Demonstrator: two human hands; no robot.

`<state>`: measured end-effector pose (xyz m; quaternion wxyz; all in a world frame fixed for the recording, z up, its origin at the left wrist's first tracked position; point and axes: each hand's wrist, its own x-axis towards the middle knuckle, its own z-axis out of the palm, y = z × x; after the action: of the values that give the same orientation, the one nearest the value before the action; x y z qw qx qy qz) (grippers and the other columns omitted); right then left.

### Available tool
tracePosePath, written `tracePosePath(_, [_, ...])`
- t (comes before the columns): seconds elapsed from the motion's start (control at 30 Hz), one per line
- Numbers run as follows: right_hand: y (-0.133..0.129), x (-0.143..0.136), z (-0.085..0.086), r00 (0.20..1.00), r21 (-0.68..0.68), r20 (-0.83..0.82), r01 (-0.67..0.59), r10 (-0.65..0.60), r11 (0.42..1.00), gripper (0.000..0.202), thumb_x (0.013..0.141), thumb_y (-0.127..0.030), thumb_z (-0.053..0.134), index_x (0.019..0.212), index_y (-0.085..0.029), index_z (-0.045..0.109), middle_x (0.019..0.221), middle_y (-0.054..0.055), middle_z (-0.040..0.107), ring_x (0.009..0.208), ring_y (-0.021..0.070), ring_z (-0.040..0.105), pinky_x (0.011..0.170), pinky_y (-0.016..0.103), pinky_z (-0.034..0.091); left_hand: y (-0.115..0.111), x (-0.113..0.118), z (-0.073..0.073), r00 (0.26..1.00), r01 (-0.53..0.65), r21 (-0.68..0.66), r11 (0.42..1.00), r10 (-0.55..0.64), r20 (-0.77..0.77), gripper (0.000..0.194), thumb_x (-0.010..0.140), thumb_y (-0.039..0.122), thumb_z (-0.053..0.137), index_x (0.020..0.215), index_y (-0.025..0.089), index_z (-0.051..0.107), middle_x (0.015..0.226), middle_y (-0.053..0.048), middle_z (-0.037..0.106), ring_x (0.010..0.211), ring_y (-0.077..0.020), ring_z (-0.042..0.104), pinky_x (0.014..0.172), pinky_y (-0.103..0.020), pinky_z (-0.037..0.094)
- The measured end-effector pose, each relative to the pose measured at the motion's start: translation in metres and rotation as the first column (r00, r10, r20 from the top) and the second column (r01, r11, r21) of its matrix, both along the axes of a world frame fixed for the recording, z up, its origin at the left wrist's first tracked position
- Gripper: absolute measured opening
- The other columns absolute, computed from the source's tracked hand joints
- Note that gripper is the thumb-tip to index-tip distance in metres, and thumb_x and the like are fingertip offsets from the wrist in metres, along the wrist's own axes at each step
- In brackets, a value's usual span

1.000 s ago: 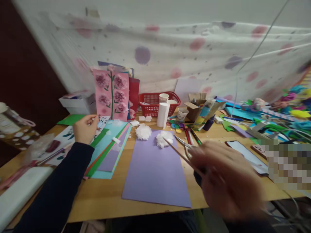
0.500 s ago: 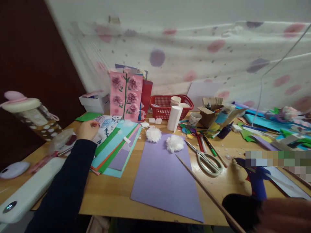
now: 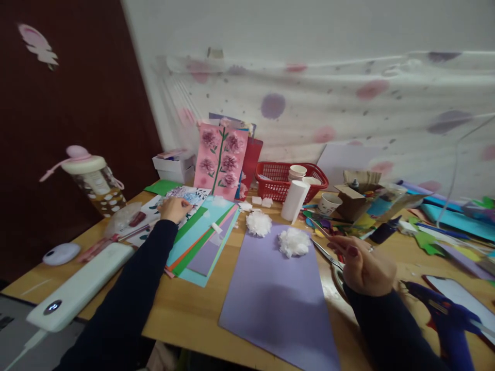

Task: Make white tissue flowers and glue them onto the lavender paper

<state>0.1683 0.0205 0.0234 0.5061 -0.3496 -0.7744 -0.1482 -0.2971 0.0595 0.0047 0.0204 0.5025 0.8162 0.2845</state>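
My left hand [image 3: 173, 209] rests on a painted sheet with blue and purple flowers [image 3: 199, 195]. Its fingers are curled together at the tips, and what they may pinch is hidden. My right hand [image 3: 369, 265] is closed around a thin wooden stick [image 3: 319, 227] whose end points up and left. Under that hand lie scissors [image 3: 327, 253], partly covered by it. A purple sheet [image 3: 274, 309] lies between my arms. One white paper flower [image 3: 294, 242] sits on its upper part, and another white flower [image 3: 259, 223] at its upper left corner.
Coloured paper strips [image 3: 203, 242] lie right of my left hand. Behind stand a white roll [image 3: 294, 201], a red basket [image 3: 270, 180] and a pink flower picture [image 3: 220, 159]. A blue glue gun [image 3: 444, 309] lies right; a white power bank [image 3: 83, 286] and bottle [image 3: 96, 180] stand left.
My right hand has come up and left from the lower right corner, bringing the stick with it. My left hand stays at the painted sheet. The view has turned left.
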Motion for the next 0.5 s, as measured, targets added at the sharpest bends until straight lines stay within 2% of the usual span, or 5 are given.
tracePosePath(0.13, [0.006, 0.004, -0.006, 0.998, -0.038, -0.050, -0.026, 0.024, 0.999, 0.037, 0.096, -0.034, 0.036, 0.088, -0.019, 0.069, 0.068, 0.006, 0.071, 0.059, 0.0182, 0.069, 0.054, 0.027, 0.053, 0.005, 0.009, 0.001, 0.999, -0.049, -0.034, 0.998, 0.048, -0.009, 0.015, 0.068, 0.031, 0.060, 0.070, 0.017, 0.067, 0.095, -0.016, 0.070, 0.104, -0.0406, 0.053, 0.089, -0.054, 0.034])
tracePosePath(0.27, [0.001, -0.002, -0.009, 0.987, -0.142, -0.160, 0.010, -0.033, 0.990, 0.043, 0.096, -0.040, 0.034, 0.085, -0.017, 0.069, 0.068, 0.007, 0.071, 0.058, 0.0182, 0.068, 0.051, 0.027, 0.052, -0.002, 0.006, 0.013, 0.998, 0.015, 0.027, 1.000, -0.017, 0.057, 0.013, 0.071, 0.029, 0.057, 0.076, 0.018, 0.061, 0.085, -0.009, 0.070, 0.089, -0.0264, 0.062, 0.082, -0.037, 0.044])
tracePosePath(0.33, [-0.001, -0.005, -0.009, 0.980, -0.151, -0.194, 0.019, -0.048, 0.988, 0.043, 0.096, -0.040, 0.035, 0.084, -0.017, 0.069, 0.065, 0.007, 0.070, 0.054, 0.0173, 0.067, 0.050, 0.026, 0.052, -0.007, 0.014, 0.024, 0.977, 0.107, 0.108, 0.988, -0.125, 0.170, 0.017, 0.071, 0.033, 0.058, 0.078, 0.018, 0.058, 0.079, -0.005, 0.070, 0.079, -0.0209, 0.064, 0.076, -0.030, 0.047])
tracePosePath(0.4, [-0.003, -0.007, -0.007, 0.976, -0.141, -0.213, 0.018, -0.048, 0.990, 0.041, 0.096, -0.039, 0.036, 0.084, -0.017, 0.069, 0.064, 0.006, 0.070, 0.052, 0.0164, 0.065, 0.050, 0.026, 0.052, -0.013, 0.034, 0.038, 0.871, 0.240, 0.233, 0.942, -0.315, 0.378, 0.027, 0.066, 0.038, 0.065, 0.080, 0.017, 0.056, 0.072, -0.003, 0.069, 0.074, -0.0196, 0.065, 0.073, -0.029, 0.049])
tracePosePath(0.5, [-0.006, -0.009, -0.001, 0.978, -0.077, -0.209, 0.015, -0.030, 0.997, 0.027, 0.092, -0.034, 0.048, 0.081, -0.019, 0.068, 0.064, 0.004, 0.070, 0.049, 0.0149, 0.064, 0.049, 0.025, 0.051, -0.022, 0.080, 0.055, 0.585, 0.439, 0.355, 0.825, -0.562, 0.584, 0.042, 0.059, 0.036, 0.074, 0.091, 0.016, 0.057, 0.075, -0.003, 0.071, 0.076, -0.0183, 0.067, 0.076, -0.032, 0.051])
